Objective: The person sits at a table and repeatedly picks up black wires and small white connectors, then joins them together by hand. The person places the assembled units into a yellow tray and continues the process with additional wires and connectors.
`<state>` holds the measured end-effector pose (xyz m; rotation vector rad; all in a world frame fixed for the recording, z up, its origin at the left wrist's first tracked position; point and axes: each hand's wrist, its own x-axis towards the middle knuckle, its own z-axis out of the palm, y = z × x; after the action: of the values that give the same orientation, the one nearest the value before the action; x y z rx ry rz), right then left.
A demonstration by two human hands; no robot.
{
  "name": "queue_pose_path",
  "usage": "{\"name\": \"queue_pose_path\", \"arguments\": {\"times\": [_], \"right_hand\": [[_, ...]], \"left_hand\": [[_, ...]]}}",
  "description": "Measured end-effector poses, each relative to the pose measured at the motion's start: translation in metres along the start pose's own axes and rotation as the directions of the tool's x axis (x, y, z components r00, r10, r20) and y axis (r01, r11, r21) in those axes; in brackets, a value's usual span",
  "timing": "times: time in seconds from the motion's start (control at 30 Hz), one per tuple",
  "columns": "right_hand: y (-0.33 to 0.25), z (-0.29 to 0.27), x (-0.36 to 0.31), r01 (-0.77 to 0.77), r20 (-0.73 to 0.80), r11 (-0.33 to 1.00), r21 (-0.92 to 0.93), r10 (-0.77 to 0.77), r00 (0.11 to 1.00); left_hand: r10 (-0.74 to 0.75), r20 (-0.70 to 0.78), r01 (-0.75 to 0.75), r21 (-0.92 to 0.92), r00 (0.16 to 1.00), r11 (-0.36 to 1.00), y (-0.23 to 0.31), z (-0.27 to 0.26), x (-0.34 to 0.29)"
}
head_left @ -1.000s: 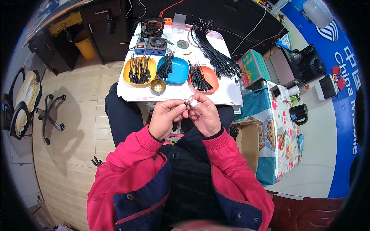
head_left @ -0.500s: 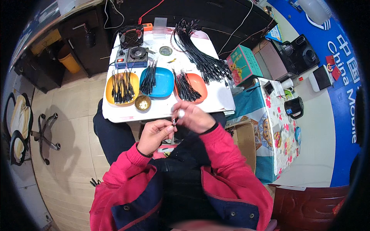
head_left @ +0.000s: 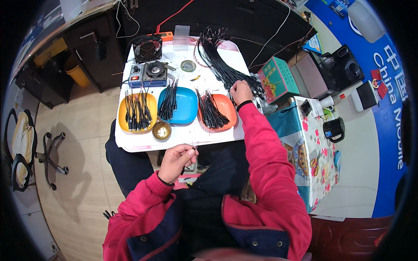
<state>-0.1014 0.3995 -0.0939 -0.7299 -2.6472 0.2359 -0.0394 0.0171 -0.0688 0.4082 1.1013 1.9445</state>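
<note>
My left hand is over my lap, just below the table's near edge. Its thumb and fingers pinch a short black cable, whose thin bare wire ends stick up. My right hand is curled at the lower part of a large bundle of black cables on the table's right side; what its fingers grip is hidden beneath it. Short black cables with thin wire ends lie in a yellow tray, a blue tray and an orange tray.
Behind the trays stand a small blue heater unit and a black fan. A round brown bowl sits by the white table's near edge. A green box and a flowered side table are to the right.
My right hand has left my left hand, moving up and right to the cable bundle. The left hand still pinches the short cable, almost in place. The view has shifted slightly.
</note>
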Motion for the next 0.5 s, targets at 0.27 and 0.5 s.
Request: {"name": "queue_pose_path", "arguments": {"times": [0.27,0.5], "right_hand": [[-0.001,0.006,0.020,-0.005,0.017,0.997,-0.081,0.007,1.000],[0.032,0.026,0.036,0.197,0.126,0.980,-0.018,-0.194,0.973]], "left_hand": [[0.086,-0.017,-0.079,0.253,0.996,0.964,-0.022,0.007,-0.004],[0.399,0.145,-0.269,0.923,0.905,0.274,-0.081,-0.045,-0.007]]}}
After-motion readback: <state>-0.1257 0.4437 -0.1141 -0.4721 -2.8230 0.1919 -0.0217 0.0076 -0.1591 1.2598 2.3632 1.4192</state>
